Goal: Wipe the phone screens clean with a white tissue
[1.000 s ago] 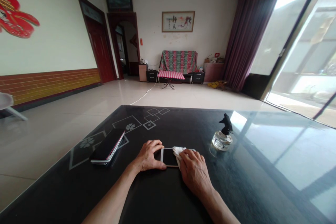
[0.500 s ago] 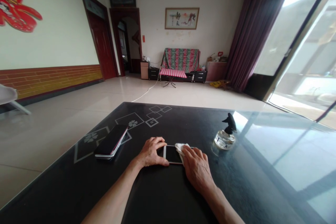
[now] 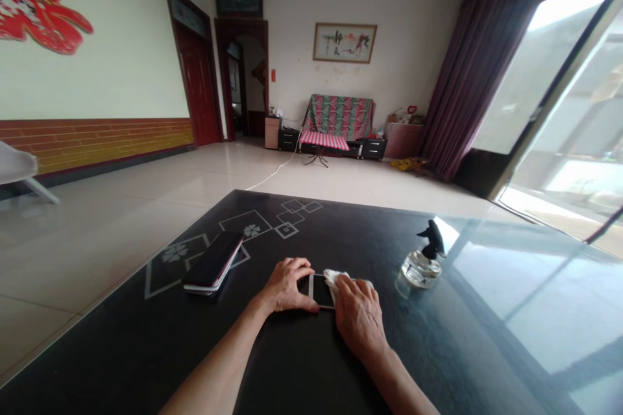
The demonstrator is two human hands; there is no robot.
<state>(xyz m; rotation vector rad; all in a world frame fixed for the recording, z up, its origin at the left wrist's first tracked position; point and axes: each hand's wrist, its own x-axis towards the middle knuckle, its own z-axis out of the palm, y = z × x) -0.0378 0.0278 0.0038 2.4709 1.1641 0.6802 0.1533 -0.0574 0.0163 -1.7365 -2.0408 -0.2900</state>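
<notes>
A smartphone [image 3: 322, 292] with a dark screen and a pale frame lies flat on the black table [image 3: 292, 363]. My left hand [image 3: 291, 286] grips its left end between thumb and fingers. Under the fingers of my right hand [image 3: 360, 311] is a white cloth [image 3: 333, 277], pressed onto the screen. The right part of the phone is hidden beneath that hand and the cloth. To the right stands a clear spray bottle [image 3: 421, 268] with a black trigger head, upright and apart from both hands.
A dark phone-like stack with pale edges [image 3: 214, 262] lies on the table's left side. Beyond the table are a small stand with a checked cloth [image 3: 324, 140] and a covered piece of furniture [image 3: 341, 115]. A white chair [image 3: 19, 165] is at far left.
The whole view has shifted slightly, with things appearing a little lower and to the right. My right hand and the cloth now cover more of the screen, nearer my left hand.
</notes>
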